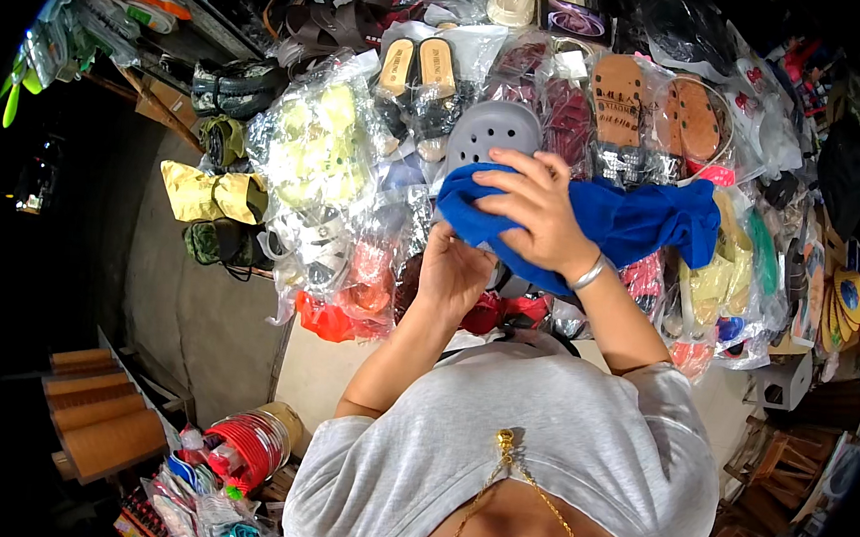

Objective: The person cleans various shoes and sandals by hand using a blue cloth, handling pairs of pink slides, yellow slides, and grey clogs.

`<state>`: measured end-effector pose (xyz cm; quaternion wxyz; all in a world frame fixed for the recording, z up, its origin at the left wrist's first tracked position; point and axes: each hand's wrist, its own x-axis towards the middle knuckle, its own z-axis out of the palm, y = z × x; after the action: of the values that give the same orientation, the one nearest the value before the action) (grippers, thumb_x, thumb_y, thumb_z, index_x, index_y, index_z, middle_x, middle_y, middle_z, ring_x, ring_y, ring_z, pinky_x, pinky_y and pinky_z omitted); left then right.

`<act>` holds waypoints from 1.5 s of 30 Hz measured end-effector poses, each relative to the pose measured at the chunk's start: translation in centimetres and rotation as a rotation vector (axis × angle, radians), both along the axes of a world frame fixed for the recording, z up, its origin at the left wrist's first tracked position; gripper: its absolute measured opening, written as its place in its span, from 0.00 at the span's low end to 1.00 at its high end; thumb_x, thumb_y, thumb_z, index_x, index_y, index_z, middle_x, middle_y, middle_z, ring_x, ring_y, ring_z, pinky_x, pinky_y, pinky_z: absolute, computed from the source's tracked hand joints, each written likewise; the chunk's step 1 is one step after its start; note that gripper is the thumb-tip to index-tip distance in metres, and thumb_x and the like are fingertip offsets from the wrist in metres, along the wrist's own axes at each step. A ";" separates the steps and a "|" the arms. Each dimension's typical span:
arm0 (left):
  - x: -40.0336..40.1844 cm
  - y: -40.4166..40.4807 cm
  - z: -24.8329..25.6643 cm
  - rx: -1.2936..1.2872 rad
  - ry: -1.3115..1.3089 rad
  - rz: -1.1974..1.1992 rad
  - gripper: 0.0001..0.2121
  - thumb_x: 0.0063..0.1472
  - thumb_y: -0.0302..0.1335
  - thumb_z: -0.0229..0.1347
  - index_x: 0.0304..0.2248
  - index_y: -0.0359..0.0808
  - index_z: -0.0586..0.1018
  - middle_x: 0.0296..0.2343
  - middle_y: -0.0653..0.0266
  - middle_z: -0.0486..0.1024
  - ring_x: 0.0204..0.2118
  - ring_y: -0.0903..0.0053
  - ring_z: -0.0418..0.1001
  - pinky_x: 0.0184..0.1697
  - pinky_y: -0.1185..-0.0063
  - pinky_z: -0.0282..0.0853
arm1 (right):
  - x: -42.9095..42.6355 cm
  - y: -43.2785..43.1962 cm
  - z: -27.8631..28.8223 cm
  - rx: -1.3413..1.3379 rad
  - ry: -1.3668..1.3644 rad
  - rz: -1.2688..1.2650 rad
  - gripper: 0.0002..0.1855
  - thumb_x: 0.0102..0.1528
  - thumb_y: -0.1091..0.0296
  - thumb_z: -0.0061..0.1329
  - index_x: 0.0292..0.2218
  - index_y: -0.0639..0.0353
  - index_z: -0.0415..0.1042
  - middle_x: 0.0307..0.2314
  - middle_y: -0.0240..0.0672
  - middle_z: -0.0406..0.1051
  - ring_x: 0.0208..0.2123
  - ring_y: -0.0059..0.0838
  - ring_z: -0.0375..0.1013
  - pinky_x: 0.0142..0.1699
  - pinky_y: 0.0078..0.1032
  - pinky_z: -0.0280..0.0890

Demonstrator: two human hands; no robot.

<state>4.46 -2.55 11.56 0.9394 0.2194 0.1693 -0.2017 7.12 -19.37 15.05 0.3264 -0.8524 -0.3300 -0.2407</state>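
Note:
A grey foam clog (pixel 493 132) with round holes in its toe is held up before my chest, toe pointing away from me. My left hand (pixel 454 270) grips it from below at the heel end, its fingers partly hidden by cloth. Over the clog's near part lies a bright blue cloth (pixel 613 214), draping off to the right. My right hand (pixel 535 208), with a silver bangle at the wrist, presses this cloth against the clog, fingers spread across it. Beneath both hands are shoes and sandals in clear plastic bags.
Bagged yellow-green clogs (pixel 326 149) lie left of my hands, and black slides with tan insoles (pixel 418 69) lie beyond. Tan-soled sandals (pixel 617 102) and a phone (pixel 574 18) are at the far side. A grey plastic stool (pixel 785 379) stands at right; a red coiled basket (pixel 253 443) sits lower left.

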 end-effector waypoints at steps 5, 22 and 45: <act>-0.7 -0.1 -0.1 -0.045 -0.017 -0.072 0.18 0.60 0.33 0.52 0.48 0.37 0.69 0.46 0.64 0.72 0.49 0.74 0.70 0.54 0.73 0.65 | 2.9 -1.4 0.3 -0.055 -0.213 -0.236 0.09 0.46 0.70 0.46 0.31 0.50 0.74 0.38 0.26 0.73 0.54 0.35 0.63 0.61 0.42 0.44; -1.0 -0.2 -0.6 0.183 0.045 -0.017 0.22 0.60 0.37 0.50 0.50 0.34 0.67 0.47 0.58 0.71 0.51 0.67 0.68 0.57 0.69 0.61 | 4.2 -0.9 -1.8 0.083 -0.215 -0.242 0.15 0.37 0.77 0.49 0.31 0.52 0.72 0.33 0.29 0.70 0.45 0.33 0.66 0.60 0.43 0.49; 0.5 2.0 -3.1 -0.102 -0.010 -0.038 0.21 0.58 0.42 0.42 0.44 0.37 0.74 0.44 0.60 0.74 0.45 0.69 0.72 0.52 0.70 0.65 | -2.7 3.7 -3.9 0.313 0.221 0.166 0.13 0.43 0.72 0.51 0.34 0.55 0.69 0.38 0.37 0.69 0.48 0.38 0.66 0.60 0.44 0.52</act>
<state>4.99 -0.55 8.49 0.9462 0.1756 0.1500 -0.2268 4.37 -15.71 11.10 0.5078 -0.7824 -0.3200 -0.1664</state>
